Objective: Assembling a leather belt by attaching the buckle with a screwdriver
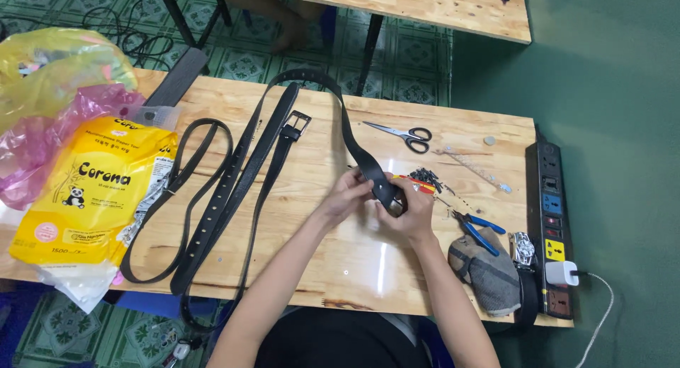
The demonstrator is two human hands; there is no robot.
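Note:
Both my hands meet over the middle of a light wooden table (340, 247). My left hand (348, 196) pinches the end of a black leather belt (354, 145). My right hand (407, 208) grips the same belt end from the other side. The belt runs from my hands up in a loop to the table's far edge, then back down along the left. Whether a buckle sits between my fingers is hidden. A second black belt with a square metal buckle (296, 123) lies beside it.
Scissors (405, 134), a pile of small black screws (427, 177), blue-handled pliers (476, 228), a grey cloth bag (489, 272), a wristwatch (522, 249) and a black power strip (551, 219) lie to the right. A yellow paper-towel pack (88, 191) and plastic bags (57, 77) fill the left.

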